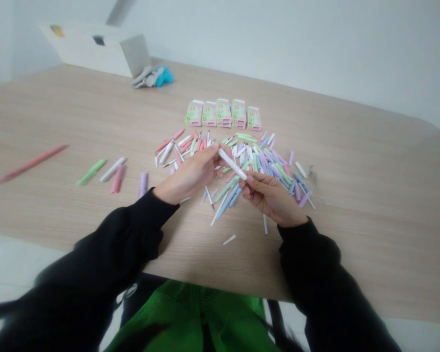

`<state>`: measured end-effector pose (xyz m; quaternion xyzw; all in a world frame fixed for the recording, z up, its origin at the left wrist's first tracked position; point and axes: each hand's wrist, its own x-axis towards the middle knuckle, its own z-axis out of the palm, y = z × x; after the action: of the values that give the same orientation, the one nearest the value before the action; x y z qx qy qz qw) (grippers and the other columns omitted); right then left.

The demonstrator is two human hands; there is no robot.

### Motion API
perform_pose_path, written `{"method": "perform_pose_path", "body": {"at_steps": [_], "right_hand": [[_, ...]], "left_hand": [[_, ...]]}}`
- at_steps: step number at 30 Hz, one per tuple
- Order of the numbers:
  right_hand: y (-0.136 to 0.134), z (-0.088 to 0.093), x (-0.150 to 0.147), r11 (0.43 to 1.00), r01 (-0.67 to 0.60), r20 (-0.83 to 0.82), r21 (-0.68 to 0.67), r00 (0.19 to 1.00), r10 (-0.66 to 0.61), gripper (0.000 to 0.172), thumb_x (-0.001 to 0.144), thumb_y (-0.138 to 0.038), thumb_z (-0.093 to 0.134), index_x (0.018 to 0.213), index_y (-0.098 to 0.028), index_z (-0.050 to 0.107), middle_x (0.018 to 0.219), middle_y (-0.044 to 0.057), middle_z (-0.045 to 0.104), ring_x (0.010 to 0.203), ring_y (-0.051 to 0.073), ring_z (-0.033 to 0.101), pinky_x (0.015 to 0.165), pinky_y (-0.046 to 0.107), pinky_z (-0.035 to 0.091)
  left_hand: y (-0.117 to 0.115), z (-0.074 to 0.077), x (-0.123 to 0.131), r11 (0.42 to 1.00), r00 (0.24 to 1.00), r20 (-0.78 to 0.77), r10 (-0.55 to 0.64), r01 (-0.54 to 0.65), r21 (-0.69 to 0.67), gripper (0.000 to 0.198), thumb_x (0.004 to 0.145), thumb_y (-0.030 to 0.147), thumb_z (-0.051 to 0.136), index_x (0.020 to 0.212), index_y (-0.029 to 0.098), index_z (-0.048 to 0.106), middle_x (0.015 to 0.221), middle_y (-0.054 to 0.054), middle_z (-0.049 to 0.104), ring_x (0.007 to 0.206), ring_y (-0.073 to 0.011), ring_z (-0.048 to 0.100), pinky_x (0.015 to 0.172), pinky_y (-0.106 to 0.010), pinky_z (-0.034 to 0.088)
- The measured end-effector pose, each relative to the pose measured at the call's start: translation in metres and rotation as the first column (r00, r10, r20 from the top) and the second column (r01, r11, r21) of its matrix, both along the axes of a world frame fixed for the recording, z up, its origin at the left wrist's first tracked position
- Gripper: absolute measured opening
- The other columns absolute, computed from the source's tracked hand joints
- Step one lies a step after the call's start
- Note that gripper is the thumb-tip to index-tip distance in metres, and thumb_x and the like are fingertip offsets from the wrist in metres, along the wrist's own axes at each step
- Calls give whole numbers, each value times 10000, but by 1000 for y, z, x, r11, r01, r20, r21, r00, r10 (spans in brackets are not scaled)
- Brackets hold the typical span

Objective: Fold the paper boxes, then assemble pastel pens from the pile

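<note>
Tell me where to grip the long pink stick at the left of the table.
Pinch the long pink stick around its middle, coming from above with the left hand. It lies flat and straight, slim along its length and well apart from the other pieces, so fingers can close across the shaft.

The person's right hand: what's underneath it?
Pastel sticks lie scattered on the wood table around the right hand, which holds a white stick; whatever lies directly beneath the hand is covered.

a plain white wall (297, 49) rises behind the far edge of a light wood-grain table (51, 122) with a rounded far right corner; a white carton (95, 49) stands by the far left edge, above a pale glossy floor (7, 264) at near left.
</note>
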<state>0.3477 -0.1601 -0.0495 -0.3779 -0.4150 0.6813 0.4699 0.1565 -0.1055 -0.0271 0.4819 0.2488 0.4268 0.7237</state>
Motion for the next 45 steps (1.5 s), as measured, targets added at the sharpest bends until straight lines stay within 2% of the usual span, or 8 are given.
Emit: {"method": "perform_pose_path", "body": {"at_steps": [5,10,15,17,20,27,32,45], "right_hand": [[-3,-5,-9,998,-38,-37,-57,999,36,91,820,-248,753,884,-185,756,764,-7,677,638,76,580,633,204,531],[-2,-8,-12,994,-33,-56,-101,998,28,117,828,-187,702,926,-177,766,718,-19,627,603,73,539,592,208,495],[0,-5,-5,992,-11,-89,-125,996,0,120,795,-157,700,897,-154,764,706,-11,608,579,62,502,557,195,455],[0,-5,-3,991,-1,-90,-136,996,-11,115,792,-160,702,890,-154,762,705,-8,608,582,67,499,551,198,447],[0,-5,-2,988,16,-90,-154,996,-30,108,787,-164,703,875,-149,763,693,-9,593,581,66,483,541,194,437],[2,-6,1,986,48,-74,-158,995,-60,125,754,-180,728,871,-150,761,696,-11,588,594,66,482,539,184,417],[2,-7,2,987,64,-31,-148,997,-69,119,746,-192,736,858,-153,748,700,-15,579,586,66,474,535,202,395],[6,-9,6,985,120,41,-126,992,-116,125,714,-202,755,836,-172,757,699,-9,580,601,80,477,541,218,400]], "left_hand": [[-4,-5,12,996,997,-1,73,-73,-57,357,990,507,441,787,213,440,753,-41,589,824,-201,642,723,-324,537],[-2,-2,7,953,970,79,231,-210,-217,413,1042,375,247,683,217,378,571,23,368,586,-137,523,641,-274,516],[-2,8,-5,925,932,318,175,-45,-378,524,1040,354,225,570,186,385,492,42,261,402,-89,348,414,-199,355],[-4,10,-6,926,925,359,127,19,-378,553,1035,349,208,535,183,376,470,43,235,364,-85,304,371,-192,280],[-5,9,-6,934,931,356,85,51,-355,589,1030,359,157,507,185,366,447,41,213,347,-88,286,360,-196,258],[-5,9,-7,945,948,300,104,0,-327,621,1024,387,120,491,188,371,428,40,209,332,-90,289,357,-198,262],[-5,8,-6,928,953,271,133,-23,-373,587,1016,407,172,491,196,329,424,47,202,320,-81,263,345,-188,248],[15,-14,-6,909,923,292,252,-122,-399,472,954,308,250,496,210,309,428,51,185,327,-87,207,341,-196,202]]}}
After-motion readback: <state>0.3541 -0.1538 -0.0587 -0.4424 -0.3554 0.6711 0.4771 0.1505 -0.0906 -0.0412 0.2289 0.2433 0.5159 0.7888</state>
